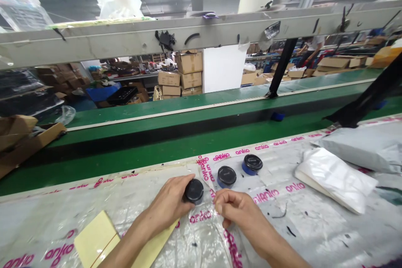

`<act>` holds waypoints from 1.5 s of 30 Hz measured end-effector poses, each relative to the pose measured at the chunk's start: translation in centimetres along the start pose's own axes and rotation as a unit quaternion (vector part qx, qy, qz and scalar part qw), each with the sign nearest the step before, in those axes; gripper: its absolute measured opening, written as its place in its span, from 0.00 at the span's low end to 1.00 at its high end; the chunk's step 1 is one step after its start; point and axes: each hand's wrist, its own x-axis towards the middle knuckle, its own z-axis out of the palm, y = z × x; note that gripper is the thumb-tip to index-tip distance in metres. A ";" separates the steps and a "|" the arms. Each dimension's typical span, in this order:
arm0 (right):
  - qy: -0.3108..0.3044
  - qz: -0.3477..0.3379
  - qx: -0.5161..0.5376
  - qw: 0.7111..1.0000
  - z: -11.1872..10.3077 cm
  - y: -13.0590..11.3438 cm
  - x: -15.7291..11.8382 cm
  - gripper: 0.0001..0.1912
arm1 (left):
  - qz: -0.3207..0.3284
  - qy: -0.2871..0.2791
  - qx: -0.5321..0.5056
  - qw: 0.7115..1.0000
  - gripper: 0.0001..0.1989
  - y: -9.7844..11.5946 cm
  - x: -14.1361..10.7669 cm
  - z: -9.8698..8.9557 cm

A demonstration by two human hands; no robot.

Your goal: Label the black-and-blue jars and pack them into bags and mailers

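Observation:
My left hand (172,203) grips a small round black-topped piece (194,191) from its left side, thumb and fingers around its rim. Just to the right, my right hand (234,207) is closed in a pinch; whatever lies between its fingertips, if anything, is too small to make out. Beyond the right hand stand two more round pieces with black tops and blue sides, a nearer one (226,176) and a farther one (252,164). Yellow paper sheets (97,238) lie under and beside my left forearm.
Printed plastic film (270,226) covers the worktop. White plastic bags (336,180) lie at the right. A green conveyor belt (176,144) runs behind, with a blue piece (277,116) on it. Dark posts (281,69) support an overhead rail (125,37). A cardboard box (47,142) stands left.

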 end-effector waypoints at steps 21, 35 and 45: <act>0.069 -0.071 -0.079 0.992 1.0 -1.6 1.3 0.08 | -0.025 0.080 -0.151 0.985 0.27 2.8 -0.6 1.5; 0.066 -0.081 -0.089 0.991 1.2 -1.1 1.7 0.06 | -0.087 0.119 -0.107 0.983 0.26 2.7 -0.9 2.4; 0.065 -0.095 -0.101 0.988 1.4 -1.3 1.8 0.07 | -0.065 0.129 -0.102 0.984 0.25 3.3 -0.9 2.2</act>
